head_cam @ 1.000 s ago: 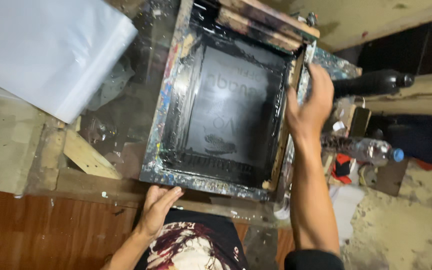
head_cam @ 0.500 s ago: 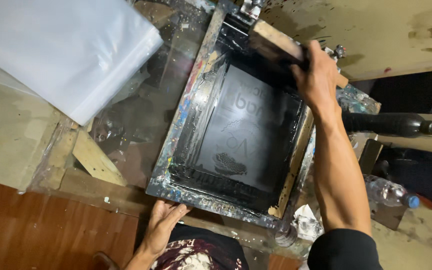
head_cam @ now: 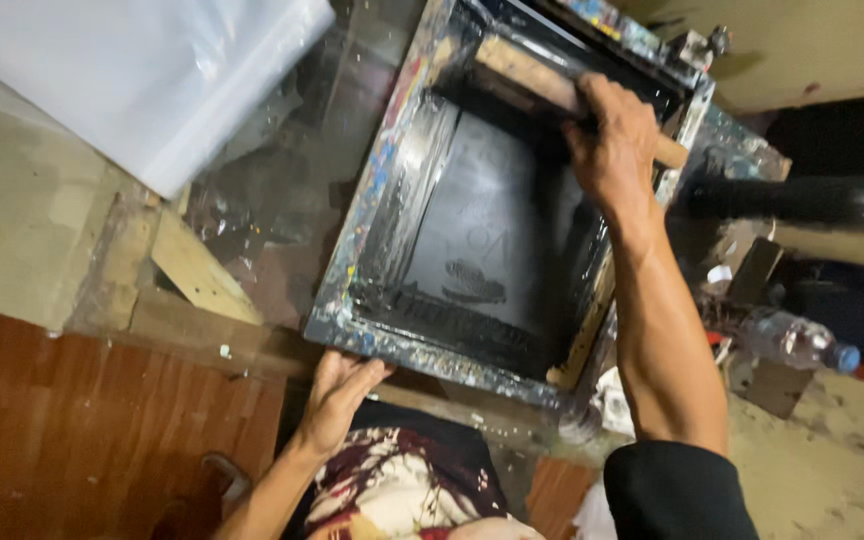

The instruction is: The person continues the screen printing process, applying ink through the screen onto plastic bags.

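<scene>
A paint-spattered printing screen frame point(head_cam: 367, 215) lies flat on the bench, its dark mesh point(head_cam: 477, 235) smeared with black ink. My right hand point(head_cam: 612, 145) is closed around the wooden handle of a squeegee point(head_cam: 527, 75) at the frame's far end. My left hand point(head_cam: 337, 395) rests with spread fingers against the frame's near edge, holding nothing. My forearm crosses the frame's right side.
A stack of clear plastic sheets point(head_cam: 122, 70) lies at the upper left on the worn wooden bench point(head_cam: 12, 230). A plastic bottle with a blue cap point(head_cam: 797, 340) and a black cylindrical object point(head_cam: 792, 200) sit at the right. Reddish wooden floor point(head_cam: 62, 440) shows below.
My right hand left the frame's right side, moved up to the far end and took hold of the squeegee handle. My left hand stayed at the near edge.
</scene>
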